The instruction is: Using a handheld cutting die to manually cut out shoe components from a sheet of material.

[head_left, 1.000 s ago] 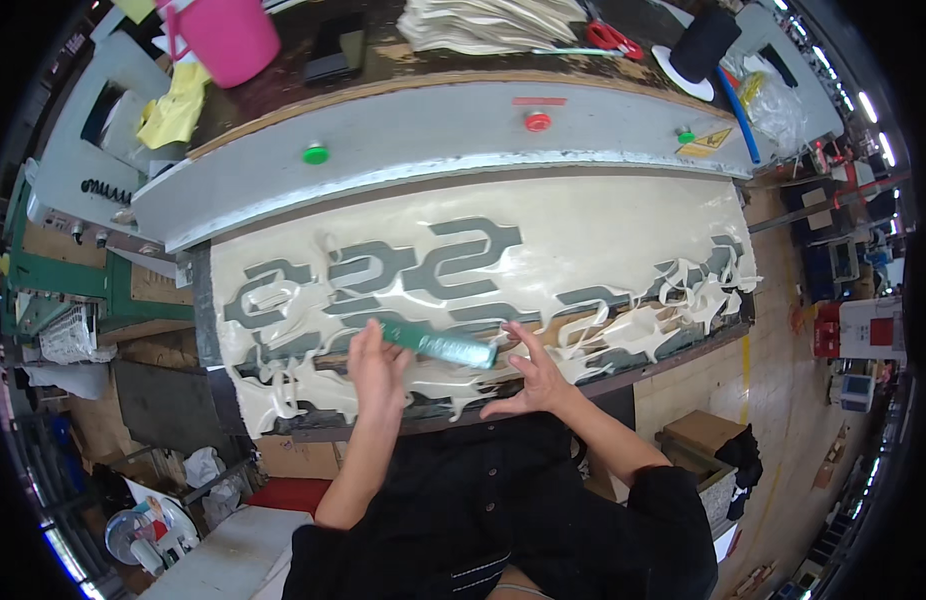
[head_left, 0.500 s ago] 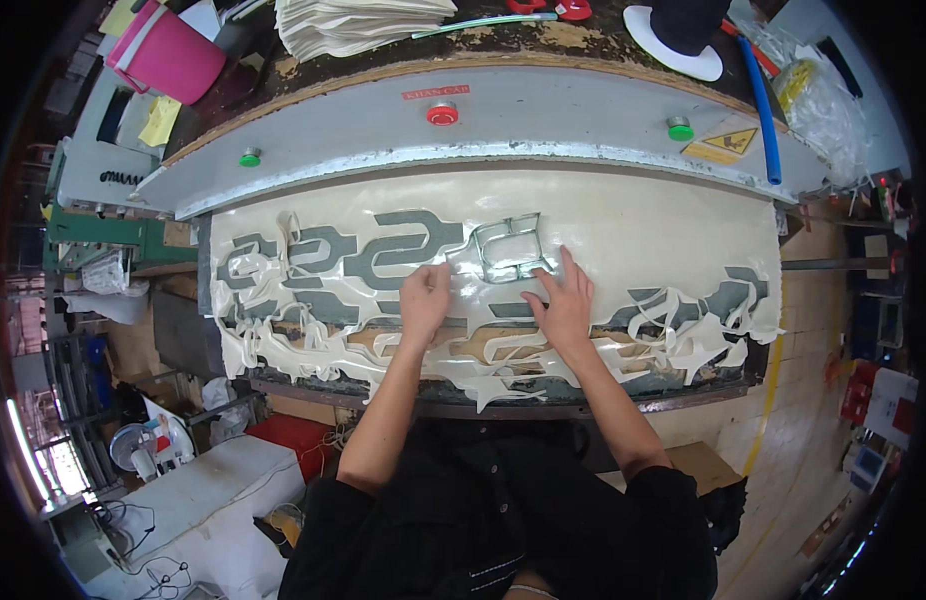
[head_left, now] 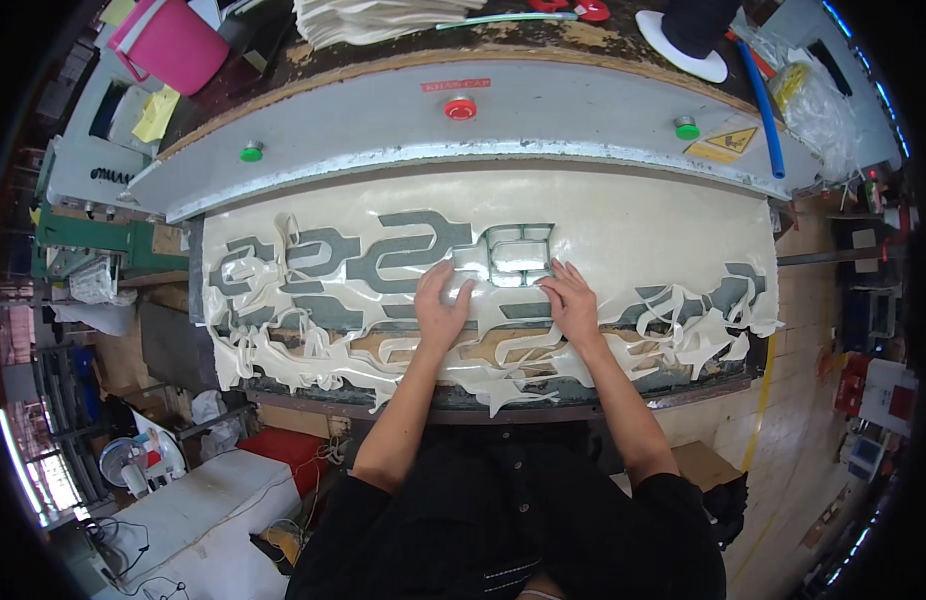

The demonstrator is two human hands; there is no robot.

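A green metal cutting die [head_left: 521, 236], an open frame of thin walls, lies on a glossy cream sheet [head_left: 643, 215]. My left hand [head_left: 443, 308] is at the die's left end, thumb and fingers apart, fingertips close to its edge; whether they touch is unclear. My right hand [head_left: 573, 303] has its thumb and fingers closed at the die's lower right corner. Fork-shaped holes in the sheet left of the die show a dark grey surface [head_left: 388, 268] beneath. Torn cream offcuts [head_left: 323, 360] hang together along the near edge.
Beyond the sheet runs a grey machine beam [head_left: 363, 125] with a red button [head_left: 461, 108] and green buttons [head_left: 687, 128]. On the ledge above stand a pink bucket [head_left: 173, 45], stacked cream sheets [head_left: 368, 18] and a black spool [head_left: 698, 30]. A blue tube [head_left: 763, 115] hangs at right.
The die has turned from tilted to squarer with the beam. My left hand's fingers have spread from a pinch. My right hand's spread fingers have drawn in at the die's corner.
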